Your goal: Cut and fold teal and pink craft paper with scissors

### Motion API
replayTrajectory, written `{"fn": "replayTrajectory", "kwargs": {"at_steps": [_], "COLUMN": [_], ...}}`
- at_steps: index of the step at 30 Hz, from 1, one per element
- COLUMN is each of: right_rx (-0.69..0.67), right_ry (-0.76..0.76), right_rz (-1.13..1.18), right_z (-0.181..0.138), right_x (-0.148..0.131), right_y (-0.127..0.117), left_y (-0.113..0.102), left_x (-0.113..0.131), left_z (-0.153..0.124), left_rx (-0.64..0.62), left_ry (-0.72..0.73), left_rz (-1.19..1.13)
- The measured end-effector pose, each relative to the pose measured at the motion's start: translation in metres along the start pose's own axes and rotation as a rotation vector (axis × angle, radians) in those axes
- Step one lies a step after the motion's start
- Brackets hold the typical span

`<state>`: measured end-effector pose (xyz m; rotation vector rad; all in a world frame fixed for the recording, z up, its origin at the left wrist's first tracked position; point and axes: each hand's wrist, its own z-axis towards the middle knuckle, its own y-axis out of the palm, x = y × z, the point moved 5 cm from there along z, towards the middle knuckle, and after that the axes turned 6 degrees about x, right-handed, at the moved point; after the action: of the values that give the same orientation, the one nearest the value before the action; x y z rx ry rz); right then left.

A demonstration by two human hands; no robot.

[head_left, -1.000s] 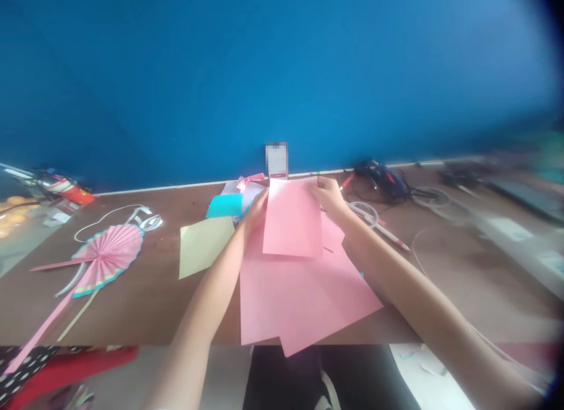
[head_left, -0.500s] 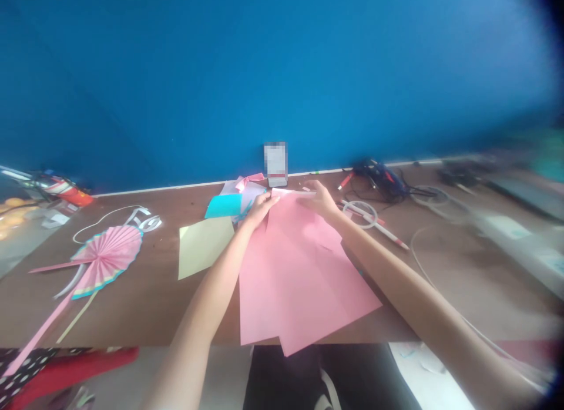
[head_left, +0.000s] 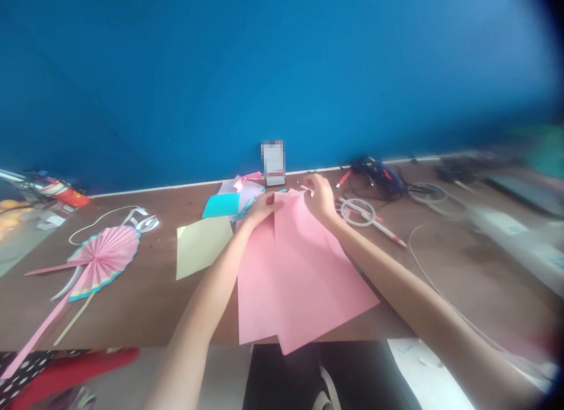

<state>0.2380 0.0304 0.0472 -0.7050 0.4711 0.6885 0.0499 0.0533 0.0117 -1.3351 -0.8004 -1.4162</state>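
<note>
Overlapping pink paper sheets (head_left: 299, 281) lie on the brown table (head_left: 145, 304) in front of me, their near corners hanging over the front edge. My left hand (head_left: 263, 207) rests on the far left corner of the top pink sheet, fingers curled and pressing it down. My right hand (head_left: 321, 198) presses on the far right corner of the same sheet, fingers bent over the paper's edge. Both hands are close together at the far end of the sheets, just before a small white box (head_left: 273, 162) by the wall.
A pale yellow sheet (head_left: 200, 245) and a cyan sheet (head_left: 220, 205) lie left of the pink ones. A pink pleated paper fan (head_left: 99, 260) with strips is farther left. A white ring (head_left: 358, 211), a pen (head_left: 388, 232), cables (head_left: 383, 178) and a white cord (head_left: 423, 263) lie to the right.
The smaller pink sheet that I held up by its top corners has been laid flat on the pile. Both hands have sunk to the paper's far edge.
</note>
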Motion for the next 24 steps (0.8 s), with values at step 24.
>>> {"fn": "replayTrajectory", "kwargs": {"at_steps": [24], "right_rx": [-0.209], "right_ry": [-0.164], "right_rz": [0.164], "right_z": [-0.022], "right_x": [-0.026], "right_y": [0.019], "left_y": [0.006], "left_x": [0.013], "left_z": [-0.003], "left_rx": [-0.073], "left_ry": [0.092], "left_rz": [0.14]}}
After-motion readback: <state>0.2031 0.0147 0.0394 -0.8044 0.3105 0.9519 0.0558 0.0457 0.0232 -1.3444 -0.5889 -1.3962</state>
